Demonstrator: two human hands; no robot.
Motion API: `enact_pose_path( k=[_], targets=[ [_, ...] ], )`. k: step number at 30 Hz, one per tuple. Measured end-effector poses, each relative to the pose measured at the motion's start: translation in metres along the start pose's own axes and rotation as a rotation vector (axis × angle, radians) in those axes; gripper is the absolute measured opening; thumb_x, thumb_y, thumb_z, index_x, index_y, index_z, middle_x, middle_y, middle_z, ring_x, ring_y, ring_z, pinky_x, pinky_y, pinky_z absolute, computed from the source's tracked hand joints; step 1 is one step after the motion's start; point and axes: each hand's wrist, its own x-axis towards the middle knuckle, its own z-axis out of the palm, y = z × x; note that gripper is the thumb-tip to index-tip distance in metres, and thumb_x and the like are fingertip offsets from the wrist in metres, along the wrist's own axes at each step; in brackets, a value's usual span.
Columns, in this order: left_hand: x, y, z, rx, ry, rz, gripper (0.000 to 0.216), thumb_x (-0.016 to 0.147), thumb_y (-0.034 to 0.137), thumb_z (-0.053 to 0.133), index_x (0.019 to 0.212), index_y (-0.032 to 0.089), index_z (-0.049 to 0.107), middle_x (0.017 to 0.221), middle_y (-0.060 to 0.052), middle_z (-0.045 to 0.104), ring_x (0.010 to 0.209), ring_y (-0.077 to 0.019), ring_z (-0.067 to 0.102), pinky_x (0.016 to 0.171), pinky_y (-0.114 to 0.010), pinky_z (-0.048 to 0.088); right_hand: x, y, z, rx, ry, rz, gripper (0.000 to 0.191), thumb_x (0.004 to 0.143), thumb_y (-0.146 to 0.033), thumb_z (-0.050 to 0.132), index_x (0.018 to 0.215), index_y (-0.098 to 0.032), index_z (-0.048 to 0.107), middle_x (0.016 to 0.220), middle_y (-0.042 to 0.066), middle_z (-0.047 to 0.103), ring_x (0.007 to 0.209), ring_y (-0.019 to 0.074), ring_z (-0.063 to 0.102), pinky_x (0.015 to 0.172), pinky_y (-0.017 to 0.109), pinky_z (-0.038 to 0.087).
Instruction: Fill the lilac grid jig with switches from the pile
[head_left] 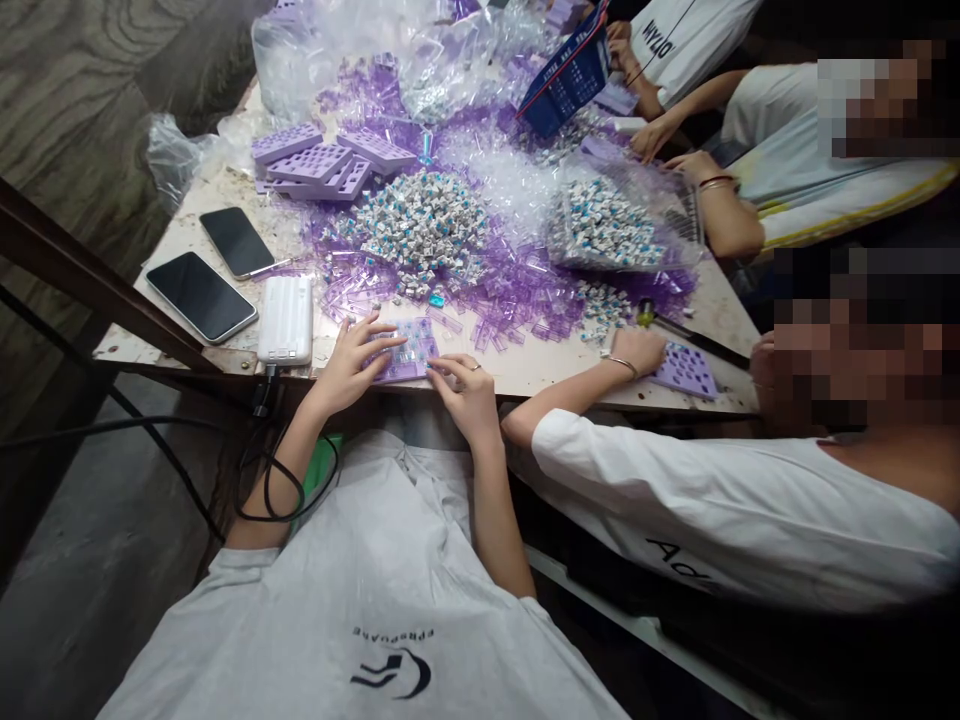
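A purple tray with rows of slots (409,352) lies at the near edge of the table (525,372). My left hand (351,362) rests on its left end, fingers spread and curled over it. My right hand (466,388) is at the tray's right corner, fingers bent and pinched together; I cannot make out anything between them. Just beyond the tray, clear purple plastic pieces (495,290) are scattered, and behind them is a heap of small white and blue parts (420,228).
Two phones (201,294) (236,241) and a white power bank (286,320) lie at the left, with a cable hanging off the edge. Stacked purple trays (322,160) and plastic bags (450,60) sit farther back. A co-worker's hand (637,352) holds another tray (684,368) at my right; other people sit beyond.
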Motion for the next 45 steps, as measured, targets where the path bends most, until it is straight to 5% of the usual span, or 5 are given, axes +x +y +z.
enact_pose_path(
  k=[8, 18, 25, 37, 45],
  targets=[
    [-0.001, 0.005, 0.001, 0.040, 0.016, -0.013, 0.036, 0.096, 0.045, 0.052, 0.129, 0.032, 0.062, 0.143, -0.004, 0.054, 0.148, -0.0262, 0.030, 0.123, -0.055, 0.006, -0.005, -0.015, 0.018, -0.022, 0.164, 0.103, 0.014, 0.089, -0.024, 0.064, 0.096, -0.017, 0.073, 0.089, 0.006, 0.070, 0.072, 0.0163, 0.063, 0.073, 0.029, 0.053],
    [-0.001, 0.004, 0.002, 0.045, 0.025, -0.008, 0.036, 0.096, 0.044, 0.052, 0.127, 0.031, 0.063, 0.141, -0.004, 0.055, 0.146, -0.0266, 0.033, 0.123, -0.055, 0.008, -0.008, -0.023, 0.029, -0.104, 0.241, 0.187, 0.014, 0.089, -0.024, 0.060, 0.091, -0.018, 0.073, 0.090, 0.007, 0.069, 0.083, 0.0202, 0.065, 0.079, 0.032, 0.053],
    [-0.001, 0.005, 0.002, 0.058, 0.033, -0.010, 0.035, 0.096, 0.044, 0.052, 0.126, 0.031, 0.063, 0.141, -0.004, 0.056, 0.146, -0.0251, 0.034, 0.124, -0.053, 0.007, -0.006, -0.027, 0.027, -0.184, 0.173, 0.220, 0.026, 0.091, -0.023, 0.055, 0.112, -0.017, 0.069, 0.096, 0.010, 0.072, 0.085, 0.0229, 0.066, 0.084, 0.036, 0.051],
    [-0.001, 0.004, 0.001, 0.043, 0.042, 0.013, 0.035, 0.098, 0.044, 0.049, 0.128, 0.031, 0.062, 0.140, -0.004, 0.055, 0.145, -0.0251, 0.034, 0.123, -0.055, 0.007, -0.007, -0.026, 0.017, -0.313, 0.095, 0.145, 0.026, 0.093, -0.033, 0.060, 0.113, -0.019, 0.070, 0.092, 0.007, 0.072, 0.074, 0.0194, 0.065, 0.076, 0.029, 0.049],
    [-0.001, 0.000, 0.007, 0.012, 0.154, -0.028, 0.030, 0.097, 0.042, 0.050, 0.119, 0.030, 0.067, 0.137, -0.005, 0.058, 0.144, -0.0268, 0.036, 0.123, -0.057, 0.010, 0.041, 0.035, -0.027, -0.426, 0.458, 0.326, 0.032, 0.090, -0.023, 0.046, 0.114, -0.016, 0.067, 0.119, 0.019, 0.063, 0.111, 0.0312, 0.057, 0.096, 0.050, 0.044]
  ],
)
